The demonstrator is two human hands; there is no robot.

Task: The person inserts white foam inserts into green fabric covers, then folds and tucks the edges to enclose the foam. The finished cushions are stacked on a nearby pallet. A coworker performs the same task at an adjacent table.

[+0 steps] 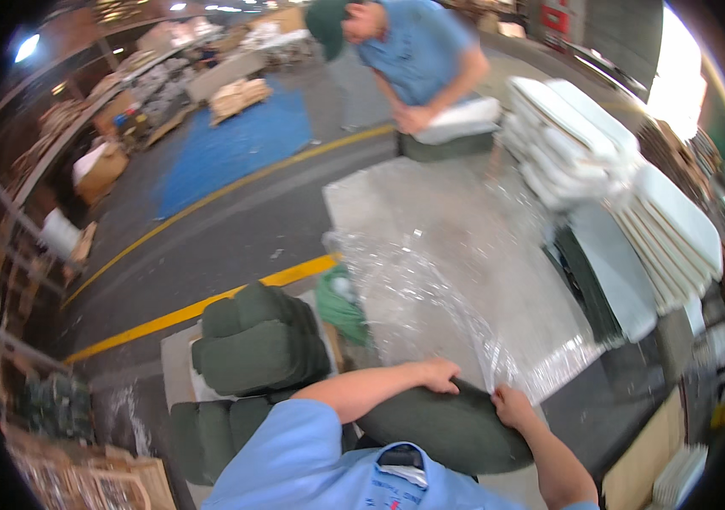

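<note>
A large dark green upholstered cushion (443,433) lies against my front, its far edge toward the table. My left hand (439,375) is closed over that far edge, near its middle. Farther right, my right hand (511,405) grips the same edge, fingers curled. Creased clear plastic film (430,289) spreads over the table (498,229) just beyond both hands. To my left, more green padded cushions (265,340) sit in a stack, with a green bag (341,306) beside them.
Across the table a person in a blue shirt (426,51) bends over a white-topped green cushion (447,144). White padded pieces (566,136) are piled at the far right, with leaning white-faced panels (672,229) nearer. A yellow floor line (184,314) crosses at left.
</note>
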